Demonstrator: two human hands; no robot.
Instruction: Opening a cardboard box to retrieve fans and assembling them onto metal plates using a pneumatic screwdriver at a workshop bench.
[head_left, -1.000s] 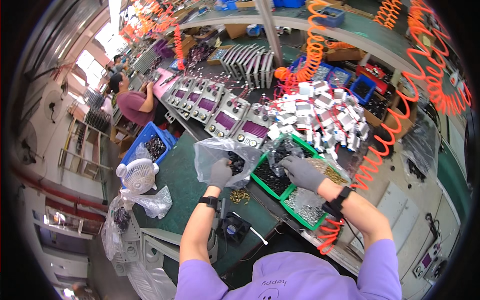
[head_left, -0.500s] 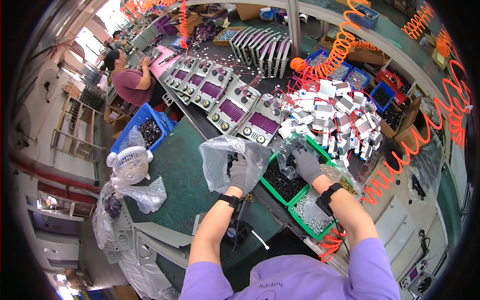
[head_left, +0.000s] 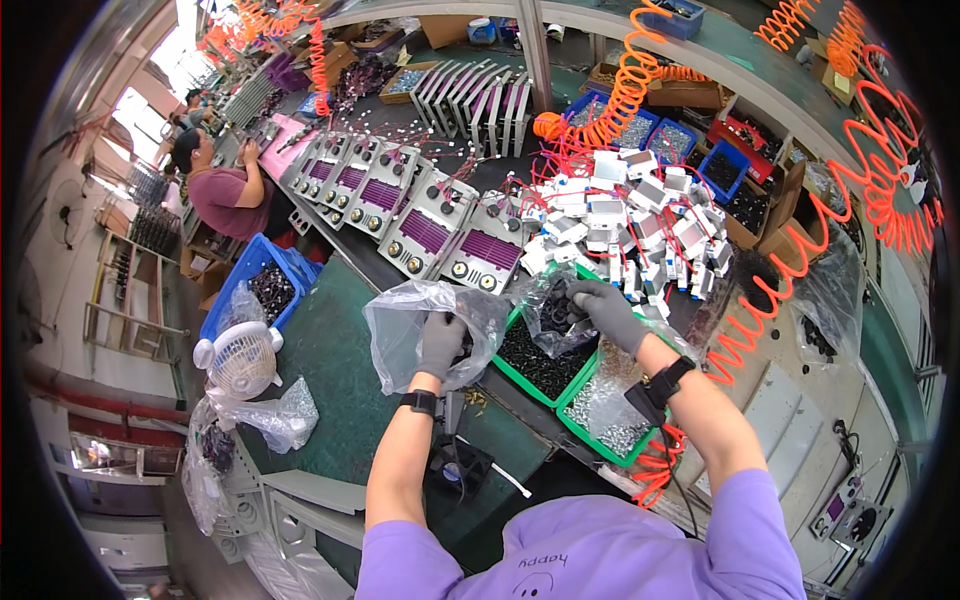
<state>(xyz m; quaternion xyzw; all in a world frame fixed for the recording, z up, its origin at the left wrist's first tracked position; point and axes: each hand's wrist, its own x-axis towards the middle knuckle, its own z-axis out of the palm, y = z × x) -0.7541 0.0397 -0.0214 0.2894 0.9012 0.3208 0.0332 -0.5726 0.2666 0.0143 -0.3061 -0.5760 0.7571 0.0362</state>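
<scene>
Head view: nearest, a black fan lies left of the green tray. Also left of it, the left hand is in a big bag, its grip hidden. Over the tray, the right hand touches a small bag; I cannot tell whether its fingers close on it. Beyond the tray are piled white boxes; beyond and leftward, grey panels.

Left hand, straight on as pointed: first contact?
Probably the far wall of the clear plastic bag around the left hand, with the grey-and-purple units beyond. Depth through the film is unclear.
</scene>
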